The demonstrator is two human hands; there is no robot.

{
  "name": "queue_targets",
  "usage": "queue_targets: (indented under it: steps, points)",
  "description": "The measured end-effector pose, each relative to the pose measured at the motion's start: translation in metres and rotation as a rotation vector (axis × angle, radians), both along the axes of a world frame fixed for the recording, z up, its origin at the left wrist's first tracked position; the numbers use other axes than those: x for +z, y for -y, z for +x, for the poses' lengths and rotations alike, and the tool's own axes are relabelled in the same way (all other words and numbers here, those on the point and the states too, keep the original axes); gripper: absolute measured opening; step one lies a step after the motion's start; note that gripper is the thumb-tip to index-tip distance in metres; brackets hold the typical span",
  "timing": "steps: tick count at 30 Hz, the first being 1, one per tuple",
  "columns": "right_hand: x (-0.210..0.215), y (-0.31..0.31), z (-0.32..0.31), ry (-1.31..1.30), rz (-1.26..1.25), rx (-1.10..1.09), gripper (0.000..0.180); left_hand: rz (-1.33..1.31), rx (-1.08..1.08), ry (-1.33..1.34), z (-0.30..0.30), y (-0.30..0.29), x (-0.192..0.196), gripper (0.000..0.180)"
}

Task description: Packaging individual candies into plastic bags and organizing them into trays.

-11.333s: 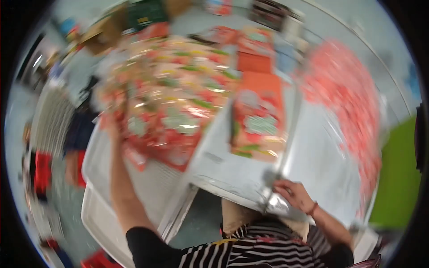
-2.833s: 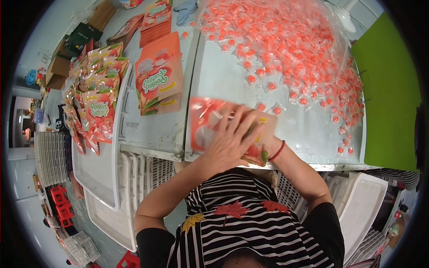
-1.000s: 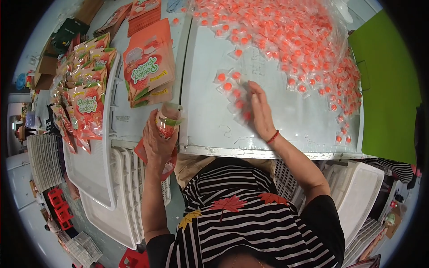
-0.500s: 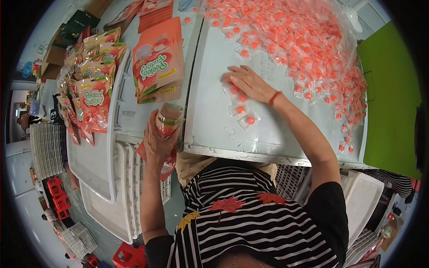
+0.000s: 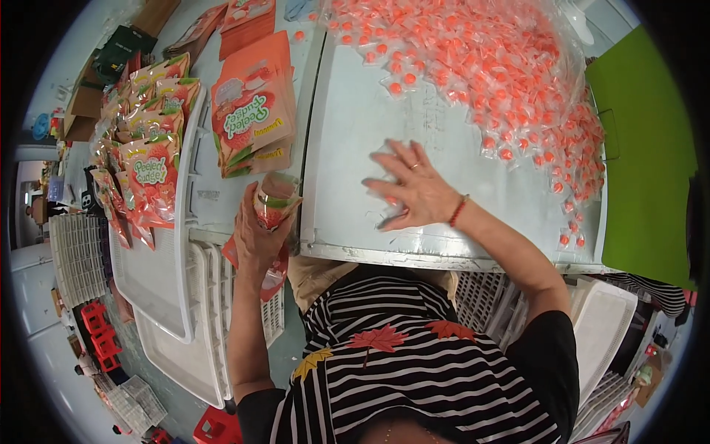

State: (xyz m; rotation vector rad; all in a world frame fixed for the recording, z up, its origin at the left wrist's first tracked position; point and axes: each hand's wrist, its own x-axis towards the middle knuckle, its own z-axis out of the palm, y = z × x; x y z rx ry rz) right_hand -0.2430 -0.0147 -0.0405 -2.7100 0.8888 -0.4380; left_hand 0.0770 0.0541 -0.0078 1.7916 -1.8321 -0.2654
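Observation:
My left hand (image 5: 255,229) is closed around a pink candy pouch (image 5: 274,200) at the table's near edge. The pouch stands with its mouth gaping upward. To the right, my right hand (image 5: 421,189) is low over the pale tabletop, fingers spread and slightly blurred. One wrapped red candy (image 5: 392,200) shows between its thumb and fingers; anything under the palm is hidden. Farther back lies a large heap of wrapped red candies (image 5: 488,81). A stack of flat pink pouches (image 5: 253,111) rests beyond my left hand.
On the left, filled pouches (image 5: 151,174) stand crowded in a white tray (image 5: 181,266). More flat pouches (image 5: 248,26) lie at the back. A green panel (image 5: 643,163) borders the table on the right. White crates (image 5: 211,325) stand below the table's edge.
My right hand has come nearer to me and spread its fingers. The short row of loose candies near it no longer shows, except one. My left hand still holds the pouch.

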Motion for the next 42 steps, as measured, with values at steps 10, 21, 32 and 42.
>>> queue_targets:
  steps: [10,21,32,42]
  points:
    - [-0.005,-0.010,0.091,0.239,-0.089,-0.182,0.060,-0.075,0.113,0.030,0.018,0.004,0.017,0.075]
    - [-0.006,0.152,0.018,0.039,-0.295,-0.668,0.046,-0.076,0.155,-0.076,0.008,-0.001,0.015,0.078]
    - [-0.013,0.096,-0.003,0.927,0.669,-0.528,0.043,-0.011,0.164,-0.150,0.003,0.004,0.014,0.075]
    - [-0.008,0.129,-0.064,1.167,0.809,-0.737,0.047,-0.036,0.174,-0.159,0.015,-0.005,0.009,0.073]
